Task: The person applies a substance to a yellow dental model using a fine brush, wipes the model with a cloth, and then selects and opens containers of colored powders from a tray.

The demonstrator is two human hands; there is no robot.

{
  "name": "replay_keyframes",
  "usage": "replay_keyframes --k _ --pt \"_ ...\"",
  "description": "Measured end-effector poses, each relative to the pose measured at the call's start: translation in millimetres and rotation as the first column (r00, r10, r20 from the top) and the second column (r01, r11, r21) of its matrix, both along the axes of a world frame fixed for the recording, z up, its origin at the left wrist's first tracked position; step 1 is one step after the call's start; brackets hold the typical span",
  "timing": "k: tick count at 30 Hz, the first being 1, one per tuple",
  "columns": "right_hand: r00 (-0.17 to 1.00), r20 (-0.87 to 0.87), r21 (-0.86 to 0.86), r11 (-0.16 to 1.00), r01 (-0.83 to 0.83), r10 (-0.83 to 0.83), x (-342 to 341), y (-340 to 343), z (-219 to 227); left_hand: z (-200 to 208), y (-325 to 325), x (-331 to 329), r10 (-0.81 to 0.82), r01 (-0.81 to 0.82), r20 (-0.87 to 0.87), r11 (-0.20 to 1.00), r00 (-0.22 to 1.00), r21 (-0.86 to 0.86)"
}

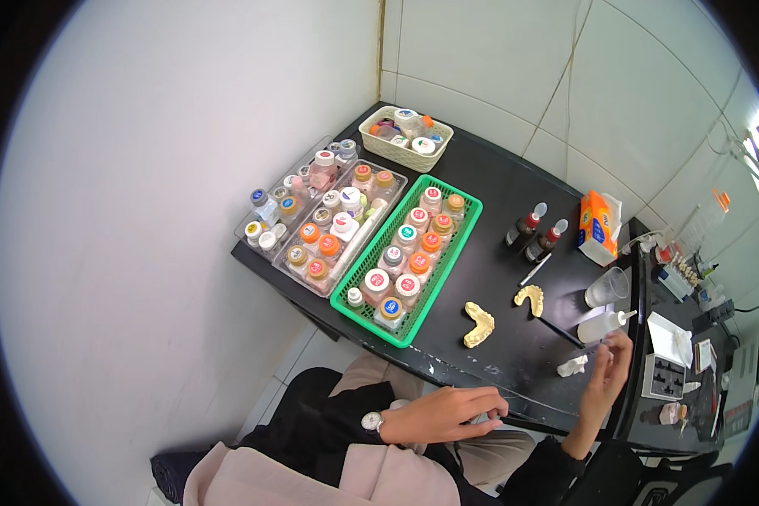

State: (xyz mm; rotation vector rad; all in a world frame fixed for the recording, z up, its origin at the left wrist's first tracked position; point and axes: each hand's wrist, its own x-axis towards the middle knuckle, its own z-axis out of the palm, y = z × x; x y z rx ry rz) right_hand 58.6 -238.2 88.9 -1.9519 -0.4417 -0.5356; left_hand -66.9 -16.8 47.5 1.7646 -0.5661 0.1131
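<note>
My left hand, with a watch at its wrist, is over my lap at the table's front edge. Its fingers are bent together, and anything inside them is too small to make out. At the right, my right hand is raised with thumb and fingers drawn close; whether a small thing sits between them is unclear. Just beyond it lies a white nozzle bottle. A crumpled white tissue and a dark thin-handled tool are close by. Two cream dental arch models rest on the black table.
A green basket and clear trays hold several capped jars. A cream basket stands at the back. Two dropper bottles, a pen-like tool, an orange tissue pack and a clear cup stand or lie right.
</note>
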Motion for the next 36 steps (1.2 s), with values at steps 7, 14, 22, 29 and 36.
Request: replay_keyframes --k 7,14,22,29,36 --pt "0.976 0.168 0.454 0.868 -0.202 0.139 -54 17 34 36 -2 16 0.064 -0.058 0.161 0.997 0.985 -0.044" --pt "0.997 -0.047 0.356 0.934 -0.036 0.057 -91 40 6 28 -11 16 -0.192 0.181 -0.09 0.976 0.977 -0.12" --pt "0.982 0.013 -0.545 0.822 0.167 -0.191 -41 -31 -75 19 1 3 -0.132 0.062 -0.186 0.938 0.974 -0.342" --pt "0.889 0.101 -0.557 0.715 0.422 -0.446 -52 -35 -77 6 3 0 -0.125 0.029 -0.248 0.933 0.961 -0.359" --pt "0.982 -0.146 -0.197 0.976 0.088 -0.118 -114 54 -5 6 5 2 -0.149 0.035 -0.304 0.936 0.941 -0.35"
